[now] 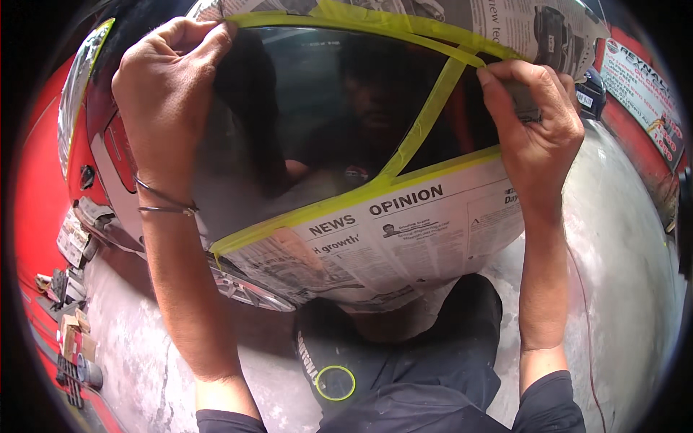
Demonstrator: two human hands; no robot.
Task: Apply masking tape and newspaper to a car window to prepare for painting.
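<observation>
A car's dark side window (317,108) fills the upper middle, edged with yellow-green masking tape (303,215). My left hand (164,90) is closed at the window's upper left corner, pinching one end of a tape strip (346,25). The strip runs along the window's top edge. At its right end my right hand (540,119) pinches it between thumb and forefinger. Another tape strip (426,119) slants down across the glass near the rear. Taped newspaper (404,231) covers the panel below the window, and more newspaper (505,25) lies along the top.
My dark-trousered legs (397,353) are below the car, with a thin yellow-green ring (336,382) showing over one thigh. Boxes and clutter (72,335) stand by the red wall at left. A thin cable (586,325) crosses the grey floor at right, and a sign (642,94) hangs beyond.
</observation>
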